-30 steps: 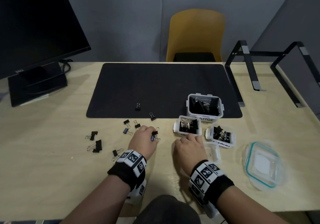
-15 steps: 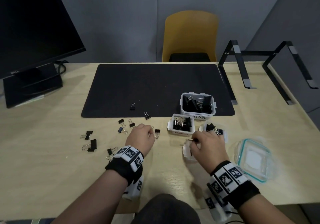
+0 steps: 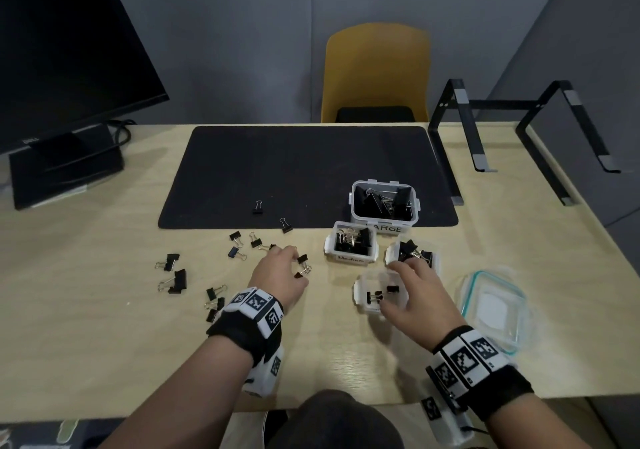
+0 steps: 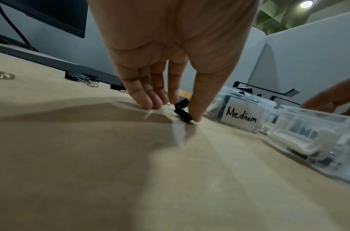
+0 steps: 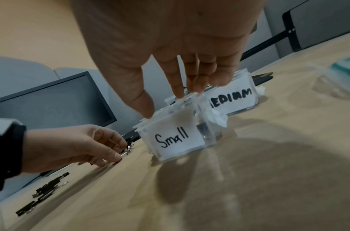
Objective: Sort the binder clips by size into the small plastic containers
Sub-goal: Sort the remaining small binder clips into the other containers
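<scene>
Binder clips (image 3: 176,280) lie loose on our desk (image 3: 86,327). Our left hand (image 3: 278,270) pinches one small clip (image 4: 182,114). Our right hand (image 3: 417,296) hangs with loose fingers over the Small box (image 5: 177,139), holding nothing.

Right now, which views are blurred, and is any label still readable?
Head view: sharp, slight smear on the right hand. Left wrist: foreground desk blurred, Medium label readable. Right wrist: motion-smeared fingertips, Small label legible, hand shadow across the desk.
</scene>
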Tool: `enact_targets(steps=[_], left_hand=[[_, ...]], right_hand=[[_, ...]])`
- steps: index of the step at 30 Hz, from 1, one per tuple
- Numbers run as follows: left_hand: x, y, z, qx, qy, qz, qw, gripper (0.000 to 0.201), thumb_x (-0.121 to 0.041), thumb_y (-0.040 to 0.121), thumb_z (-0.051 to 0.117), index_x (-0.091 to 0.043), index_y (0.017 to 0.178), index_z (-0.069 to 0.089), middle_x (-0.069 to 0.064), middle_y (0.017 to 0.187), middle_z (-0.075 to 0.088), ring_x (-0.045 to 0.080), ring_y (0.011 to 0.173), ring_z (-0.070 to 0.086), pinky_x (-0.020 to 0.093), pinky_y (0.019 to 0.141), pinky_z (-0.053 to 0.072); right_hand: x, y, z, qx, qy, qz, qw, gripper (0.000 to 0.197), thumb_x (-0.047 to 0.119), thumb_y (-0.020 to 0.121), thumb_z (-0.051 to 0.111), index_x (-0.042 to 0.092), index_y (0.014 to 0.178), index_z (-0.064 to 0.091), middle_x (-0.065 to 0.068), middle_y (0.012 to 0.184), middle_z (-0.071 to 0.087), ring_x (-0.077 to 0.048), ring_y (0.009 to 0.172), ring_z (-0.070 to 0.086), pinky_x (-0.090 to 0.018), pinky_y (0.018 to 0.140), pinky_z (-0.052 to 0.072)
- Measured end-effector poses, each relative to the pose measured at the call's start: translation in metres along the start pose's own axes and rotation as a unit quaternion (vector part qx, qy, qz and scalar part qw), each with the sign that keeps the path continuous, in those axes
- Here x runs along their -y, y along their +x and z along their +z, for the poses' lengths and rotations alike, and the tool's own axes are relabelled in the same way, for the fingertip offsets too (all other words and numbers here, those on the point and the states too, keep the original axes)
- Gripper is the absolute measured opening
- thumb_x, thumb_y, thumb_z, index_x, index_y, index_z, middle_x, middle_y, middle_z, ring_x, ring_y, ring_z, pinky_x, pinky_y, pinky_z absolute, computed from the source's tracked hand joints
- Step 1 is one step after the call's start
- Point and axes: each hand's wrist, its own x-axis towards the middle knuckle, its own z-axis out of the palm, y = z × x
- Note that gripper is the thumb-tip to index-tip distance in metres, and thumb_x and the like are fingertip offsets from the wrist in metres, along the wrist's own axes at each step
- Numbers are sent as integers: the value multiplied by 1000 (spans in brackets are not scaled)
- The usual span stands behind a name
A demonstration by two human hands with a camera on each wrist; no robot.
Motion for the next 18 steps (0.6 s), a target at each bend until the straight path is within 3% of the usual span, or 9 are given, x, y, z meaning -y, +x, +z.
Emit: enact_targets(steps=[3,8,13,18], left_hand=[[-4,-1,1,-11,-2,-11,1000,39,-16,84,58,-18,122,53,2,116,58,20,99,57,26,79,44],[-8,-3,0,-11,-19,-28,999,32,-9,84,50,-17,115,59,3,110,64,21,96,59,28,77,48],[-11,-7,-6,-39,-84,-36,995,15,-15,83,59,-20,94,66,-2,91,66,17,87,60,25,73,48],[-33,-18,-11,-29,-164,30,986,7,-18,83,69,-21,89,68,-11,76,60,9,77,60,17,69,45]], right_hand=[[-3,2,-1,30,-14,-11,999,73,43,79,64,20,142,34,3,135,35,-12,126,34,-23,107,30],[-1,9,-1,43,-23,-18,999,75,48,79,65,18,141,36,3,134,37,-12,124,36,-23,107,31],[-2,15,2,32,-15,-21,999,74,49,79,66,18,141,39,2,133,38,-13,124,35,-25,109,30],[-6,14,6,21,-4,-24,999,73,48,78,67,19,140,41,1,132,39,-14,124,35,-24,108,28]])
